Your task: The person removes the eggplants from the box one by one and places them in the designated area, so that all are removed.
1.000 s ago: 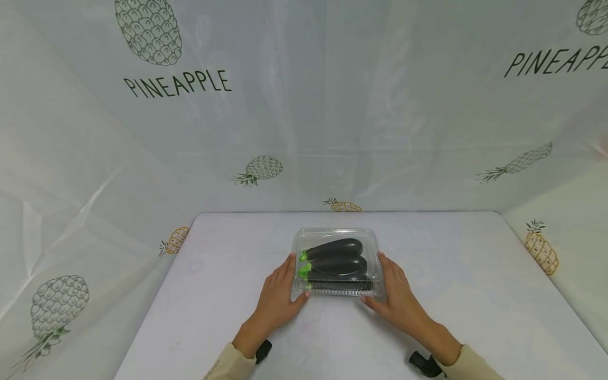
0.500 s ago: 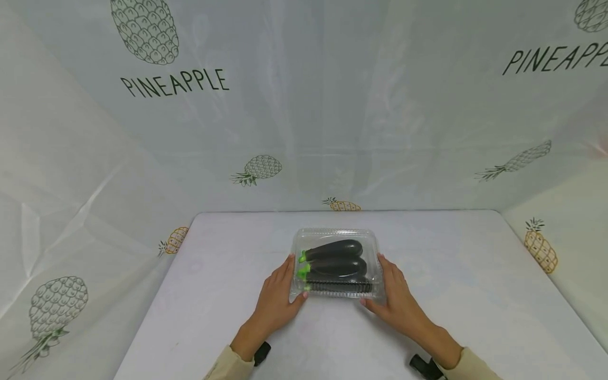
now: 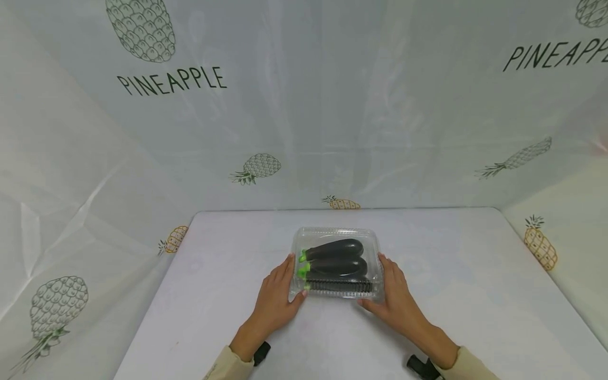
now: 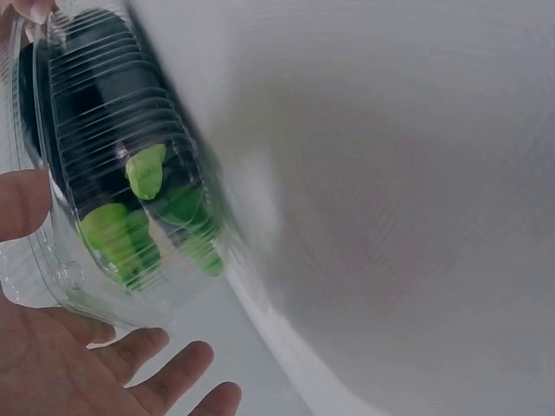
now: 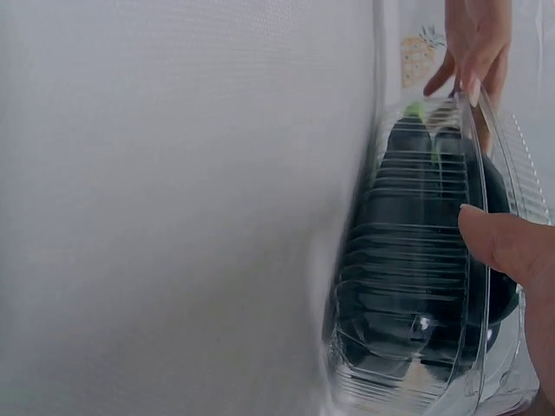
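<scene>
A clear plastic clamshell container (image 3: pixel 336 231) sits closed on the white table, with several dark eggplants (image 3: pixel 337 265) inside. Their bright green stem ends (image 4: pixel 108 230) point toward my left hand. That left hand (image 3: pixel 276 300) grips the container's left side, thumb at the front corner and fingers along the side. Opposite it, my right hand (image 3: pixel 400 305) holds the right side, and its thumb (image 5: pixel 499 238) lies against the rim in the right wrist view. The right hand's fingers are mostly hidden behind the container there.
The white table (image 3: pixel 214 264) has rounded far corners. A pale sheet printed with pineapples (image 3: pixel 256 166) hangs behind it and at both sides. Black wrist straps (image 3: pixel 421 367) and beige sleeves (image 3: pixel 229 365) show at the front.
The container has come very slightly toward me, with both hands staying at its sides. The head view has shifted a little.
</scene>
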`<state>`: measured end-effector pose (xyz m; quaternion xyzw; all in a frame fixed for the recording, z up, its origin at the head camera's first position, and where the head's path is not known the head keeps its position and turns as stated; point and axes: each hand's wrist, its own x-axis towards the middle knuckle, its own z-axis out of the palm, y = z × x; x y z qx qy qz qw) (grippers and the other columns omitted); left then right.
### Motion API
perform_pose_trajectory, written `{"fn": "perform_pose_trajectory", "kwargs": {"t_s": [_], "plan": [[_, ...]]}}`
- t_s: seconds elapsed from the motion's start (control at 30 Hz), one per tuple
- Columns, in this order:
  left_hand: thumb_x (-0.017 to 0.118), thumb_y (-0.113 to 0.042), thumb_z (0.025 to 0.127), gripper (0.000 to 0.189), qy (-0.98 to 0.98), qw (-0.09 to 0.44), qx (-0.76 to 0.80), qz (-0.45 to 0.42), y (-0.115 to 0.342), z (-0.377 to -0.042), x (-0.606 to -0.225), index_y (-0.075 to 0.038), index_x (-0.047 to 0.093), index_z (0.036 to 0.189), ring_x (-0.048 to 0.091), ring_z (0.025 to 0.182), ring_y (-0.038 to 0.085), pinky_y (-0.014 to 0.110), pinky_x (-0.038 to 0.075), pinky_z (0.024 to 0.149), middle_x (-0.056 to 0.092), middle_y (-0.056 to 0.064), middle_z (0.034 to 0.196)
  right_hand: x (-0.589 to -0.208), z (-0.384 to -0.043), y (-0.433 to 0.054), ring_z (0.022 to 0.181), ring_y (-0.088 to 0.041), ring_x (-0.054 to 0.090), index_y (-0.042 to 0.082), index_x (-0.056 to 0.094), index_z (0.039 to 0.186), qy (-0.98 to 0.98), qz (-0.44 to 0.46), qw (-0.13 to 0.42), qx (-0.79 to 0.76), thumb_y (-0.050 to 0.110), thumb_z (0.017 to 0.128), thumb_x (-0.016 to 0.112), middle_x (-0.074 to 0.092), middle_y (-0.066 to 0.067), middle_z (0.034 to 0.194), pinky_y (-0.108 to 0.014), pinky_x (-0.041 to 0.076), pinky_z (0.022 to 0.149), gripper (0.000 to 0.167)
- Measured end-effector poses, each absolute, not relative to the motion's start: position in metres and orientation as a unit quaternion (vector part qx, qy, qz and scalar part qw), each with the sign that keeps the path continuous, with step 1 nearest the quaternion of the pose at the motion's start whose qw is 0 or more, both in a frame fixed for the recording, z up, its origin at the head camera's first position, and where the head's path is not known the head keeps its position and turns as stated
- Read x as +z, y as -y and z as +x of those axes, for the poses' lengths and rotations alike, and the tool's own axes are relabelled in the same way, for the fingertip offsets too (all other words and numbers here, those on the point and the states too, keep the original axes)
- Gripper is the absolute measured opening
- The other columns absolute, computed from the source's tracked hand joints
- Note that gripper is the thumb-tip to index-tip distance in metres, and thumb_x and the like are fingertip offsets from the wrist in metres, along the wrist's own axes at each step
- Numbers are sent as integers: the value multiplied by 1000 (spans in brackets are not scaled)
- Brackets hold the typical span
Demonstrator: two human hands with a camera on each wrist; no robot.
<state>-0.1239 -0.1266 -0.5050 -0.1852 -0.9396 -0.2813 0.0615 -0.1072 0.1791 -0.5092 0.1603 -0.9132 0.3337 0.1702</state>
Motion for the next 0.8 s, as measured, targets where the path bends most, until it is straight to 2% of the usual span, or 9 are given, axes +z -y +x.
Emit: {"fn": "perform_pose_trajectory", "kwargs": {"t_s": [0.2, 0.5, 0.8], "plan": [[72, -25, 98, 83, 937, 66, -288, -187, 126, -122, -503, 6, 30, 162, 42, 147, 45, 67, 41, 115, 36, 23, 166, -510, -107, -177, 123, -45, 49, -6, 28, 155, 912, 161, 181, 332, 16, 66, 100, 49, -30, 135, -67, 52, 100, 117], [69, -22, 100, 81, 936, 45, -301, -177, 127, -124, -503, 5, 28, 163, 39, 149, 44, 66, 38, 117, 33, 21, 168, -509, -108, -178, 123, -44, 49, -6, 27, 156, 909, 160, 168, 347, 22, 71, 98, 48, -29, 136, -68, 52, 99, 113], [68, -19, 100, 79, 933, 42, -311, -174, 126, -122, -501, 6, 28, 163, 38, 149, 46, 68, 37, 118, 33, 23, 168, -513, -109, -177, 123, -46, 48, -7, 27, 155, 911, 157, 171, 340, 19, 67, 100, 49, -32, 135, -67, 50, 100, 118]]}}
